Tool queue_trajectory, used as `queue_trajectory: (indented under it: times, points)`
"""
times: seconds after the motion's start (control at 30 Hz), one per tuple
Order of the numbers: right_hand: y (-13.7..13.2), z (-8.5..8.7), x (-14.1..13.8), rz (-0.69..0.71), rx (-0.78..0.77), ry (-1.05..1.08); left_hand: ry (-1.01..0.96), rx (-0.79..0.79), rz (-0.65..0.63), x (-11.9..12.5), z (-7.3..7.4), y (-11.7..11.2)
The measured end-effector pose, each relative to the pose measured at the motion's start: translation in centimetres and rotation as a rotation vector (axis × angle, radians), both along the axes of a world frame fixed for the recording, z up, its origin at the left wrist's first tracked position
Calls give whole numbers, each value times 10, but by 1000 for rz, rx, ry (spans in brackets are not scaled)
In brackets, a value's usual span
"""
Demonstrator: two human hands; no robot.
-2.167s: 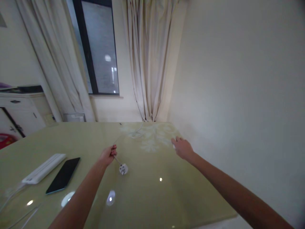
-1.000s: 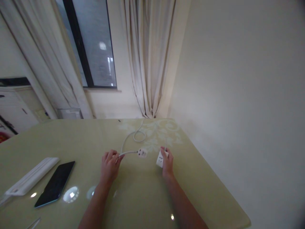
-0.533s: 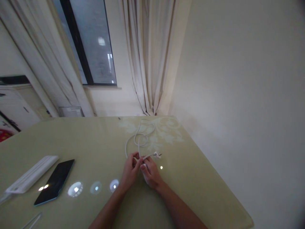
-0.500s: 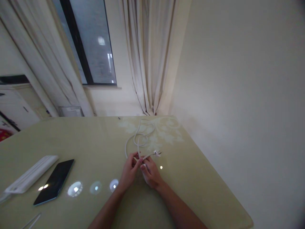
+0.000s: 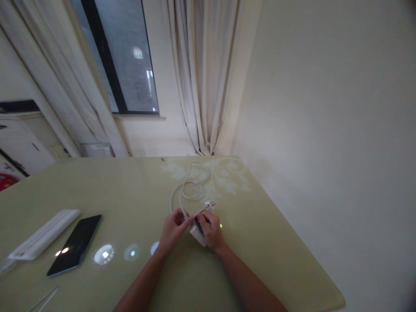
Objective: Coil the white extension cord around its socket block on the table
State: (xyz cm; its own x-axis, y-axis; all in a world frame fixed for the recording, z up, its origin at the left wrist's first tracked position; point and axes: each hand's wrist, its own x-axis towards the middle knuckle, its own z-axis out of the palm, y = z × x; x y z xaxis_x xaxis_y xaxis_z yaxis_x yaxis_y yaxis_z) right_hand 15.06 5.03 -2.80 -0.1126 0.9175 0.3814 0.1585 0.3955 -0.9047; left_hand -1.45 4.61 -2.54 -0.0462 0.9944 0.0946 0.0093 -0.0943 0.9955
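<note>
A white cable (image 5: 189, 174) lies in loose loops on the table, its near part running into my hands. My left hand (image 5: 173, 227) is closed, thumb and fingertips pinching the cable. My right hand (image 5: 211, 229) is closed around a small white block (image 5: 197, 235) with a dark upper face; the fingers cover much of it, so I cannot tell its exact kind. Just beyond the right fingers a white plug (image 5: 209, 205) sticks out with its metal prongs pointing right. The cable behind the plug passes between both hands.
A black phone or tablet (image 5: 75, 245) lies on the glossy table (image 5: 260, 260) at left, beside a long white power strip (image 5: 45, 234). A thin white cord (image 5: 47, 299) shows at the lower left. The wall (image 5: 325, 130) borders the table's right edge.
My right hand has turned and drawn closer, bringing the white block into view below the fingers. The plug has shifted slightly left and up. The cable loop beside my left hand has moved left.
</note>
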Motion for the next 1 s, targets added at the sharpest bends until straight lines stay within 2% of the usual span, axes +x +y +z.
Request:
queue_trajectory:
  times: [0.13, 0.4, 0.57, 0.77, 1.0]
  points:
    - [-1, -1, -2, -4, 8, 33, 22, 20, 95, 0, -5, 0]
    - [-5, -5, -6, -17, -111, 190, 122, 59, 117, 2, -12, -1]
    - [-5, -3, -5, 55, -72, 79, 248, 135, 120, 0, -10, -4]
    - [-5, -5, -5, -37, 2, -9, 285, 174, 88, 0, -5, -8]
    - [-4, -11, -7, -35, -3, 0, 338, 205, 106, -5, -1, -10]
